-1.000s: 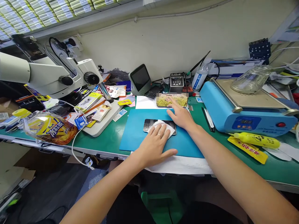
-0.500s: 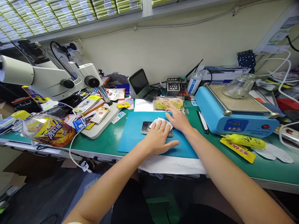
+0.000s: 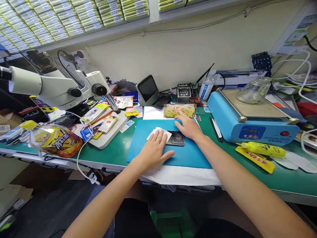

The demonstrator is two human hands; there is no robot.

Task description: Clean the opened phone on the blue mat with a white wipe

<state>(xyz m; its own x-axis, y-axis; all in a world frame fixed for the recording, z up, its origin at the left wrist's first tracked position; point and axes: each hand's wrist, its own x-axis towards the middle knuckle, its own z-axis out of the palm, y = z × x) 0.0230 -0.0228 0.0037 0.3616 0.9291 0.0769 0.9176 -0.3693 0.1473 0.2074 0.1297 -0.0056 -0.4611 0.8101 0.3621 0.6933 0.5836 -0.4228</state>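
My left hand lies palm down with fingers outstretched, pressing a folded white wipe. The wipe covers the left part of a dark phone lying flat on the blue mat; the phone's right part shows. My right hand stretches its index finger onto a lit screen behind the mat, which shows a yellow-green picture, partly blurred. The thumb stands apart from that finger, and the other fingers are partly hidden. I see nothing held in the right hand.
A white microscope and a drink bottle stand at the left. To the right sits a blue heating machine with a glass jar on top. A yellow tube lies before it. A smart display stands behind.
My left hand has slid left with the wipe, uncovering the phone's right part. My right hand stays at the lit screen. The whole view has shifted slightly.
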